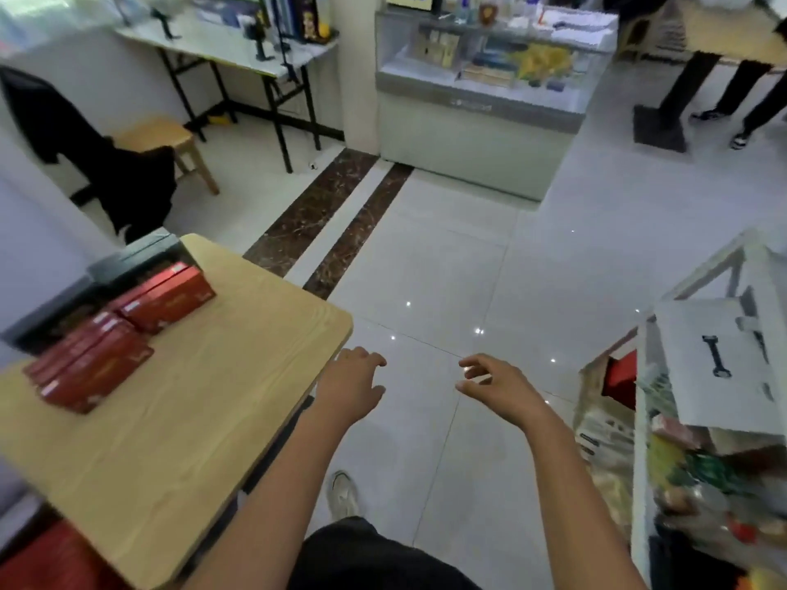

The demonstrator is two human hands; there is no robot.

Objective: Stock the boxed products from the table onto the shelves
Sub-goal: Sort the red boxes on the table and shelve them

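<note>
My left hand [351, 387] and right hand [498, 385] are empty, out over the floor [447, 270].
Fingers are loosely spread and grip nothing. The red boxes [91, 370] lie flat in two stacks at the far left of the worktop [191, 440], long axes slanting from near-left to far-right. The shelves [641, 462] stand at my right.

Nothing legible. The red boxes [166, 300], left of the left hand [353, 387], carry gold print (too blurred to read); a white sheet [698, 334] right of the right hand [498, 385] shows a black spanner mark.
</note>
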